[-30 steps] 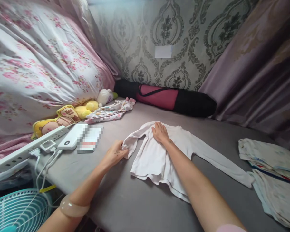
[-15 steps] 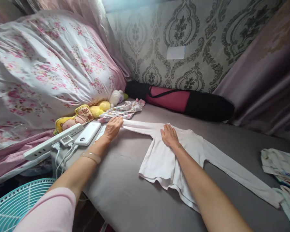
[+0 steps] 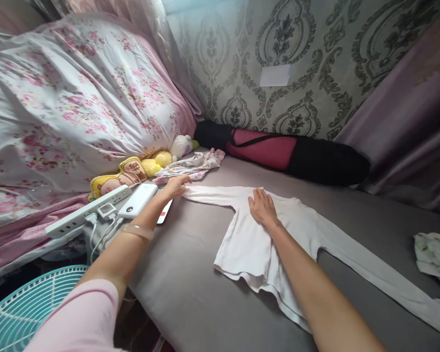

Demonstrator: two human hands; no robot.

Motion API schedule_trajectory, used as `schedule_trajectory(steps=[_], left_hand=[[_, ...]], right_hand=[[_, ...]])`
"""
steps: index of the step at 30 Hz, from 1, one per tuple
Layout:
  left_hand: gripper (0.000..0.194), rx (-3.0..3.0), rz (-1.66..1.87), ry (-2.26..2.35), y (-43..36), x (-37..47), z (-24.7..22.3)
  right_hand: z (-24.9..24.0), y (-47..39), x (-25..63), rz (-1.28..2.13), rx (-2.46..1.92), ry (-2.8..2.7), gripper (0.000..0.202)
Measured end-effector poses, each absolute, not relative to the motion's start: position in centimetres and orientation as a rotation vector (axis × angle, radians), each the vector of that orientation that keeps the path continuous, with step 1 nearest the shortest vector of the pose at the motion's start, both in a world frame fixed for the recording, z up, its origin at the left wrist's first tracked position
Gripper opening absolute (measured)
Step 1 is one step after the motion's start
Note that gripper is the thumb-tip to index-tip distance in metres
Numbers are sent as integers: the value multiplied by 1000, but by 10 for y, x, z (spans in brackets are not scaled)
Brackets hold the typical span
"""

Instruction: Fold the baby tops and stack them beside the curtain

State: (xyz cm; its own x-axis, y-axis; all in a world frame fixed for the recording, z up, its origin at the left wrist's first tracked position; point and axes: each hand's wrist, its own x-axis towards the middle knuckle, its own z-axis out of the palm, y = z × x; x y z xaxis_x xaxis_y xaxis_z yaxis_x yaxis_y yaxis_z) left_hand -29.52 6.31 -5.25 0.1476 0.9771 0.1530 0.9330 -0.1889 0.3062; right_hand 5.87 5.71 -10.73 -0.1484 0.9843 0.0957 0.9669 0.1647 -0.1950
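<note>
A white long-sleeved shirt (image 3: 249, 244) lies spread on the grey sheet, both sleeves stretched outward and its hem rumpled. At the end of the left-side sleeve, my left hand (image 3: 176, 187) pinches the cuff; its fingertips are partly hidden. My right hand (image 3: 263, 206) lies flat on the shirt near the collar and shoulder, fingers stretched out. Just beside my left wrist is a phone (image 3: 165, 212), partly covered by the arm. The other sleeve runs to the lower right, toward some folded clothes (image 3: 434, 256).
A white power strip (image 3: 91, 210) with plugs and cables and a white power bank (image 3: 138, 200) sit at the left edge. Behind them are plush toys (image 3: 134, 171) and a patterned garment (image 3: 190, 166). A black and red long bag (image 3: 264, 149) lies along the wall. A turquoise fan (image 3: 33, 308) stands lower left.
My left hand has turned and its fingers have shifted at the cuff, uncovering more of the phone. My right hand stays flat on the shirt. The view has swung slightly left.
</note>
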Motion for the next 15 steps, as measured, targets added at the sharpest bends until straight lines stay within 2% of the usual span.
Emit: schedule_trajectory(steps=[2,6,9,15], left_hand=[[48,2199,509,1891,73,-293,-49],[30,2204,266,2000,82,-280,-55],[20,2203,225,2086,84,-270,-63],[17,2219,214,2112,87,-266,-60]], right_hand=[[-107,57,58,127,-1910,-2238,59],[-106,56,58,132,-1910,-2233,59],[-106,55,58,142,-1909,-2222,60],[-104,56,57,219,-1953,-2238,63]])
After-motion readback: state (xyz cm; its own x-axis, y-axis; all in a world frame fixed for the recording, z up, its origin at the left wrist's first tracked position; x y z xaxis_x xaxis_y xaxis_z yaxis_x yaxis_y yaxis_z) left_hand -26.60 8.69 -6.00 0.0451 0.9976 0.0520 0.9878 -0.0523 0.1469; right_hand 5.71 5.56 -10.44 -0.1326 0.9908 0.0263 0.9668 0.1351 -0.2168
